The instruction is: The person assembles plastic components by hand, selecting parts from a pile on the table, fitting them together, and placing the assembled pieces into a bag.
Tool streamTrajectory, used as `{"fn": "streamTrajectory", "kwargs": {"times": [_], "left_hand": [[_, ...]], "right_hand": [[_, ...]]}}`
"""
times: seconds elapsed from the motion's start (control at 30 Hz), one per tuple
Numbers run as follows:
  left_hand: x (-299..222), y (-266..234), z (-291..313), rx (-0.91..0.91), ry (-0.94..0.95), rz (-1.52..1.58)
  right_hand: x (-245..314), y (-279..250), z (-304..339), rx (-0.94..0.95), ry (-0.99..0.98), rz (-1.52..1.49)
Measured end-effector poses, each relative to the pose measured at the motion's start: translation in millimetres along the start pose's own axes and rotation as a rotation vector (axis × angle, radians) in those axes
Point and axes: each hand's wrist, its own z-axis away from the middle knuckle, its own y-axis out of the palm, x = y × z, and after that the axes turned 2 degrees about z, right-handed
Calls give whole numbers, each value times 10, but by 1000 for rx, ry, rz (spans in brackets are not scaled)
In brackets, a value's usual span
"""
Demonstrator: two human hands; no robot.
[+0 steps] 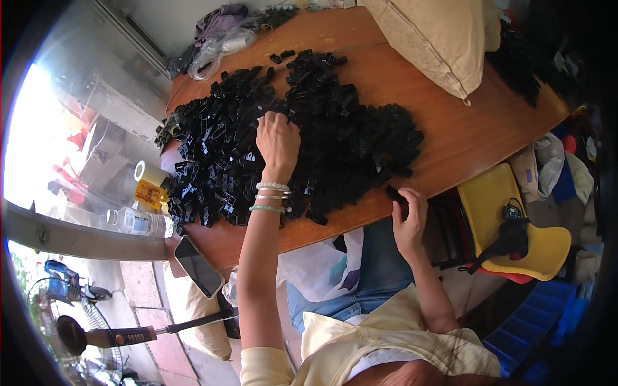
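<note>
A wide heap of small black plastic pieces (347,138) covers much of the brown wooden table (444,141). My left hand (278,143), with bracelets at its wrist, reaches over the middle of the heap. Its fingers are curled downward, and whatever they grip is hidden under the hand. My right hand (411,222) is at the table's near edge, right of the heap. Between its thumb and forefinger sits one small black plastic piece (394,193).
A beige cloth sack (431,45) lies on the table's far right, beside more black pieces (512,64). At the left edge are a plastic bottle (145,223), a tape roll (149,172) and a phone (199,267). A yellow chair (492,193) stands at right.
</note>
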Motion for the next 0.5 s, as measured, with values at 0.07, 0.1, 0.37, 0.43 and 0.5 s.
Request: {"fn": "streamTrajectory", "kwargs": {"times": [0.07, 0.1, 0.37, 0.43, 0.5], "left_hand": [[-168, -202, 49, 89, -215, 310], [-253, -330, 85, 116, -315, 496], [-947, -773, 1053, 753, -703, 1245], [-987, -781, 1121, 808, -767, 1331], [-1021, -803, 1168, 765, -767, 1531]], "right_hand": [[-54, -71, 41, 52, -20, 70], [-53, -98, 56, 52, -13, 76], [472, -308, -154, 76, 26, -486], [507, -312, -196, 128, 4, -507], [496, -285, -215, 200, -19, -490]]}}
